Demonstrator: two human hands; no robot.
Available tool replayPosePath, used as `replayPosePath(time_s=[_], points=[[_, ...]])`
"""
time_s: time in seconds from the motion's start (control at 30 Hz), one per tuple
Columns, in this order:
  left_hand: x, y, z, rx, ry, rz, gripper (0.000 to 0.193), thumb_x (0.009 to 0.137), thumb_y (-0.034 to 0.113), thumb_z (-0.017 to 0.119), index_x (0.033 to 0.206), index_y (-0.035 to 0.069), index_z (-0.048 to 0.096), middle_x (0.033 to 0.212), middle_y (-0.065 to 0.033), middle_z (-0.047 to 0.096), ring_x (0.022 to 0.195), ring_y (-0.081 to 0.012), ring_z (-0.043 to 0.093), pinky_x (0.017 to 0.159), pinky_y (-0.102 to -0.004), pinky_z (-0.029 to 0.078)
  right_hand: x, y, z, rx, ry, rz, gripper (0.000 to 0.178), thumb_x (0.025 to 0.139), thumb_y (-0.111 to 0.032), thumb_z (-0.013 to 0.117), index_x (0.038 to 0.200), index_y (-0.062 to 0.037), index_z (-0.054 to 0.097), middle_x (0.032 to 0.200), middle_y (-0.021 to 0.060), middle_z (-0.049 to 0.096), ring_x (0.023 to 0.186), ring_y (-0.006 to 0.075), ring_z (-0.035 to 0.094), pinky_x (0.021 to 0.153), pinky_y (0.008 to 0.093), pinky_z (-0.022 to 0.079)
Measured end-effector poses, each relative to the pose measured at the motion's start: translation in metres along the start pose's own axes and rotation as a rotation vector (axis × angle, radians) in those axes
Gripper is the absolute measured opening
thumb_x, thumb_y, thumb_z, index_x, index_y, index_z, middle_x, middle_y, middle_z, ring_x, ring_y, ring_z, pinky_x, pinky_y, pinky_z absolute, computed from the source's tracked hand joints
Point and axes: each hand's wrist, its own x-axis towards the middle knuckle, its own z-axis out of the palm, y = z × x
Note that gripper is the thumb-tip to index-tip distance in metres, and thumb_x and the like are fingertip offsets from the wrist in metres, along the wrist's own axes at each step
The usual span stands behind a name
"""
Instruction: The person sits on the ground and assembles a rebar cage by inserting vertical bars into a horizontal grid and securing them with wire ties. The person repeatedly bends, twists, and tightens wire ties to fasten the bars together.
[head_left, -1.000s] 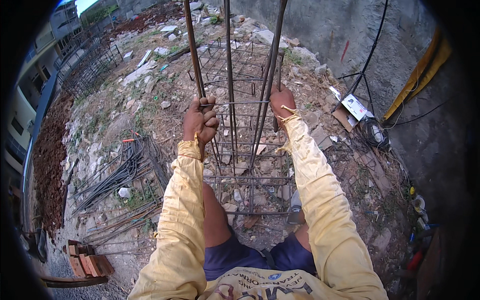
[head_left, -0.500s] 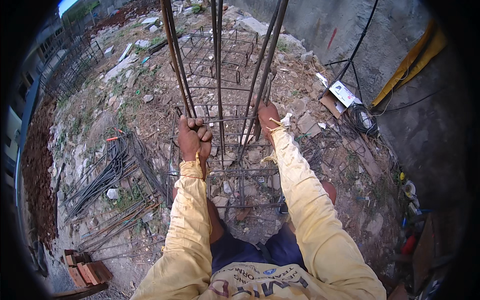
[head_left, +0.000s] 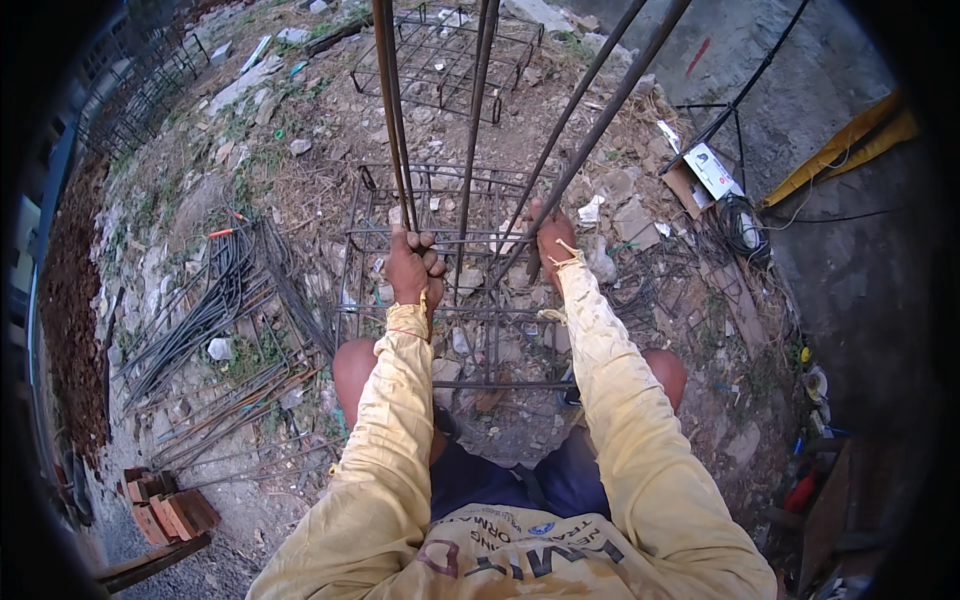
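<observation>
Tall upright steel reinforcing bars [head_left: 472, 130] rise in front of me and run out past the top edge. Between my two hands stretches a thin crosswise steel tie [head_left: 478, 239], seemingly one side of a stirrup around the bars. My left hand [head_left: 410, 268] is a fist on the tie's left end, beside the left pair of bars. My right hand [head_left: 552, 238] is wrapped around the right end, where a thick upright bar passes; whether it holds the bar as well I cannot tell. Below them a rebar grid [head_left: 492, 340] lies between my knees.
Another rebar cage [head_left: 440, 68] lies farther ahead on rubble. Loose bars [head_left: 210, 315] are heaped at the left, with bricks [head_left: 170, 512] nearer. At the right are an open carton [head_left: 705, 175], a coiled cable [head_left: 742, 228] and a concrete wall [head_left: 745, 55].
The view has tipped downward. Both hands and the tie have come nearer to me over the ground. The upright bars now slant more to the right.
</observation>
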Motion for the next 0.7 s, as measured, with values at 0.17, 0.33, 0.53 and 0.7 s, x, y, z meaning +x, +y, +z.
replayPosePath(time_s=[0.17,0.33,0.53,0.7], points=[[0.000,-0.008,-0.006,0.055,0.015,0.028,0.035,0.097,0.042,0.043,0.072,0.018,0.045,0.069,0.0027,0.050,0.044,-0.0080,0.027,0.040,-0.0240,0.024,0.008,0.022,-0.001,0.051,0.029,-0.031,0.037,0.090,-0.037,0.060,0.100,-0.0009,0.064,0.074,0.0023,0.058,0.066,0.0136,0.049,0.060,0.0305,0.040],[0.007,-0.035,0.000,0.008,-0.044,-0.109,0.035,0.096,0.045,0.044,0.074,0.018,0.046,0.070,0.0028,0.052,0.044,-0.0078,0.027,0.040,-0.0237,0.024,0.042,0.071,-0.041,-0.157,0.165,-0.043,0.039,0.093,-0.038,0.054,0.105,-0.0028,0.065,0.075,0.0098,0.062,0.065,0.0220,0.055,0.062,0.0364,0.046],[0.017,0.002,-0.011,0.127,-0.016,-0.190,0.034,0.098,0.044,0.041,0.078,0.017,0.047,0.077,0.0013,0.056,0.044,-0.0077,0.025,0.039,-0.0235,0.023,0.004,0.044,-0.009,-0.198,0.092,-0.093,0.036,0.091,-0.035,0.056,0.100,-0.0017,0.065,0.074,0.0094,0.062,0.064,0.0210,0.059,0.055,0.0361,0.045],[0.013,-0.010,0.003,0.176,-0.085,-0.268,0.034,0.099,0.043,0.039,0.079,0.017,0.048,0.085,0.0006,0.060,0.045,-0.0073,0.024,0.039,-0.0230,0.022,-0.024,0.118,-0.062,-0.329,0.300,-0.257,0.034,0.082,-0.020,0.065,0.110,-0.0027,0.055,0.070,0.0067,0.056,0.049,0.0138,0.048,0.041,0.0318,0.039]])
